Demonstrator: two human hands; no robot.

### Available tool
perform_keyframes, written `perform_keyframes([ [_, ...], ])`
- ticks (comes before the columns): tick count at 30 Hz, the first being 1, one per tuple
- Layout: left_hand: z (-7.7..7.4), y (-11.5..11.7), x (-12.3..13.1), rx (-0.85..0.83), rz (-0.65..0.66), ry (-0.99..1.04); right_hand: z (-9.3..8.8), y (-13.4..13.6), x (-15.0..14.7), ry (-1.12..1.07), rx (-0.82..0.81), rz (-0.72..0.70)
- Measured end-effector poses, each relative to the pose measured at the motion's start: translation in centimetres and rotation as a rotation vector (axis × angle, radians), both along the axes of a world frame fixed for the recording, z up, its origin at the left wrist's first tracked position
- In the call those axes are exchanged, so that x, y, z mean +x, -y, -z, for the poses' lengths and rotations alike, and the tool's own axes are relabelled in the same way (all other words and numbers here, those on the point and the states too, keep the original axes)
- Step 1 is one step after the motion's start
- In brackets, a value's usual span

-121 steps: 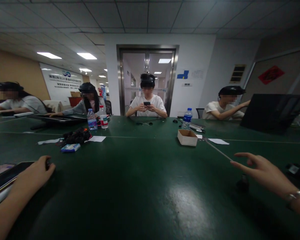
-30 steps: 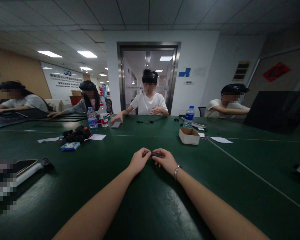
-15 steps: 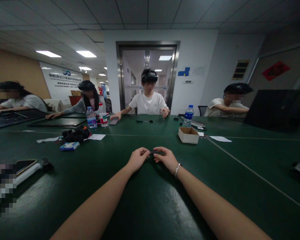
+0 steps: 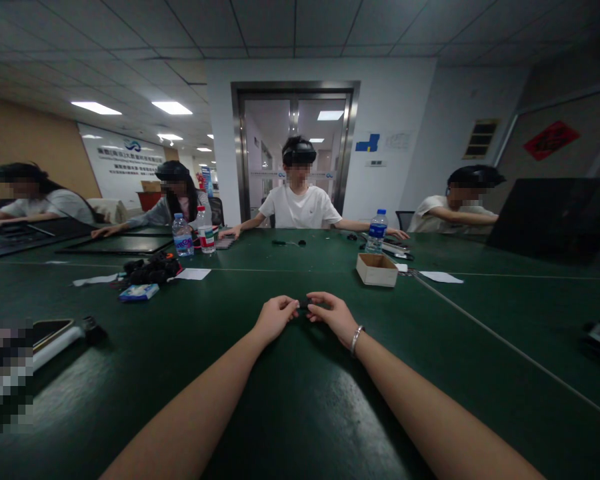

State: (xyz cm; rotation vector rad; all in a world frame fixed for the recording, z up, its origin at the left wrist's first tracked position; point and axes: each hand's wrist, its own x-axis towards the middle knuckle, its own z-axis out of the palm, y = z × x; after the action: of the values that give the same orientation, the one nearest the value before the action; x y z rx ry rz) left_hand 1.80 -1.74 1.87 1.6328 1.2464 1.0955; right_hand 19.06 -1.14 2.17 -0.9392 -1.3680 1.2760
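Observation:
My left hand (image 4: 274, 317) and my right hand (image 4: 333, 315) meet over the middle of the dark green table (image 4: 290, 400). Both pinch a small dark object (image 4: 304, 305) between their fingertips, one hand at each end. What the object is I cannot make out. A metal bracelet (image 4: 355, 339) sits on my right wrist. Both forearms stretch forward from the bottom of the view.
A small cardboard box (image 4: 377, 269) stands beyond my right hand. A pile of black gear (image 4: 150, 270) and a blue packet (image 4: 139, 292) lie at the left, water bottles (image 4: 183, 235) behind. A phone (image 4: 50, 330) lies far left. Several people sit around the table; a dark laptop (image 4: 555, 219) is at right.
Four seconds ago my hands were far apart at the table's sides; now they are together on the small dark object. Over the last second they barely moved. The person opposite spread both arms out.

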Motion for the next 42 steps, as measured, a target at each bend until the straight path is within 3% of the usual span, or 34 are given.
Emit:
perform_keyframes([
  [12, 0.08, -0.03, 0.13, 0.041, 0.044, 0.100, -0.36, 0.19, -0.09, -0.076, -0.076, -0.006],
  [20, -0.18, 0.21, 0.02, 0.126, 0.021, 0.059, 0.01, -0.37, -0.08, -0.068, -0.097, 0.012],
  [42, 0.16, -0.27, -0.12, 0.006, 0.006, -0.049, 0.36, -0.42, 0.17, -0.033, -0.055, -0.011],
])
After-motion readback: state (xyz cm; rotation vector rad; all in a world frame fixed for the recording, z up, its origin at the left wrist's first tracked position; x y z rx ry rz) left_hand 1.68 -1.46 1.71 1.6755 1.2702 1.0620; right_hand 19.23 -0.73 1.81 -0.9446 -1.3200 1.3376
